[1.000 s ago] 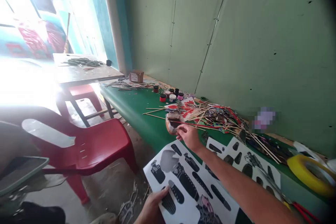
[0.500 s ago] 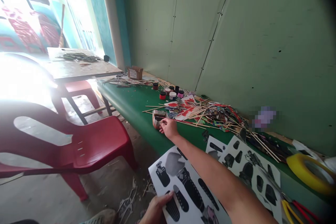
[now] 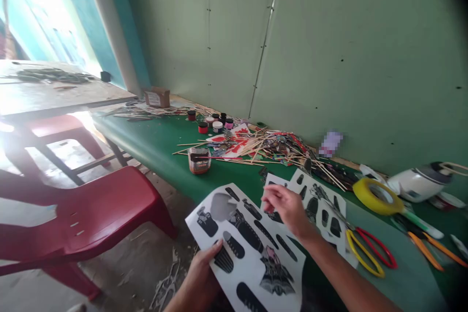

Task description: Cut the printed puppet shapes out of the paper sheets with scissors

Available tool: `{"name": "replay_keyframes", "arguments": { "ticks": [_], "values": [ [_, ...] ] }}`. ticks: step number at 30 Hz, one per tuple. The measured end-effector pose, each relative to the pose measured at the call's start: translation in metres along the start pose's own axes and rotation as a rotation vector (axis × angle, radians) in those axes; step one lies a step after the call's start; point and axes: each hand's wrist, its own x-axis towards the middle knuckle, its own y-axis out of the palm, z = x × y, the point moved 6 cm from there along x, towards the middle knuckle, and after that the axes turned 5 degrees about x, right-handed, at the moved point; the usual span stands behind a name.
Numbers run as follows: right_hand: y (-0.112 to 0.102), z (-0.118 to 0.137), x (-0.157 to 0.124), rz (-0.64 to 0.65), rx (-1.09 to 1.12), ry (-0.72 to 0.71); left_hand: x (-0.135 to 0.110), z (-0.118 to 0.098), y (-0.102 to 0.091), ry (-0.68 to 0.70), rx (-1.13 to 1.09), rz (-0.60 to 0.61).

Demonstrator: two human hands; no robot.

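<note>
My left hand (image 3: 204, 265) grips the lower left side of a white printed sheet (image 3: 234, 265), thumb on top. Dark grey and black shapes cover the sheet, and its upper left corner curls. Over the sheet's right side hovers my right hand (image 3: 283, 204), fingers curled and pressed together; whether anything is in them I cannot make out. Under and beyond that hand, more printed sheets (image 3: 341, 204) lie on the green table. A clear jar (image 3: 199, 162) with brownish contents stands further off, a thin brush (image 3: 223, 158) lying across its top. Scissors (image 3: 369, 248) with red and yellow handles rest on the right-hand sheet.
Several paint pots (image 3: 217, 127), loose sticks (image 3: 256, 151) and paper scraps line the wall side of the green table (image 3: 164, 139). Yellow tape (image 3: 378, 196), a spray can (image 3: 420, 183) and orange-handled scissors (image 3: 426, 248) lie right. A red chair (image 3: 109, 204) stands left.
My right hand has left the jar and moved back to the right, over the sheets. My left hand keeps hold of the printed sheet. The view has turned to the right.
</note>
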Motion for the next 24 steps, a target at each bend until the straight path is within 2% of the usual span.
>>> {"name": "replay_keyframes", "arguments": {
  "ticks": [2, 4, 6, 7, 9, 12, 15, 18, 21, 24],
  "values": [
    [-0.058, -0.017, -0.046, -0.197, -0.078, 0.025, -0.003, -0.008, 0.001, 0.034, 0.041, -0.045],
    [-0.102, -0.035, -0.096, -0.346, -0.182, 0.056, -0.006, -0.018, 0.000, 0.063, 0.092, -0.088],
    [-0.128, -0.048, -0.144, -0.423, -0.301, 0.072, -0.008, -0.029, -0.002, 0.114, 0.118, -0.142],
    [-0.134, -0.053, -0.164, -0.433, -0.363, 0.065, -0.009, -0.034, -0.002, 0.124, 0.130, -0.154],
    [-0.136, -0.056, -0.193, -0.418, -0.486, 0.015, -0.008, -0.040, -0.002, 0.147, 0.162, -0.162],
    [-0.122, -0.053, -0.211, -0.339, -0.658, -0.081, -0.007, -0.040, -0.002, 0.162, 0.206, -0.144],
    [-0.107, -0.048, -0.204, -0.241, -0.809, -0.130, -0.008, -0.030, -0.005, 0.158, 0.232, -0.129],
    [-0.102, -0.045, -0.191, -0.185, -0.939, -0.154, -0.012, -0.014, -0.010, 0.144, 0.275, -0.132],
    [-0.109, -0.046, -0.188, -0.162, -1.051, -0.164, -0.016, 0.002, -0.012, 0.107, 0.323, -0.100],
    [-0.124, -0.054, -0.200, -0.143, -1.150, -0.170, -0.018, 0.010, -0.014, 0.080, 0.355, -0.107]
  ]
}}
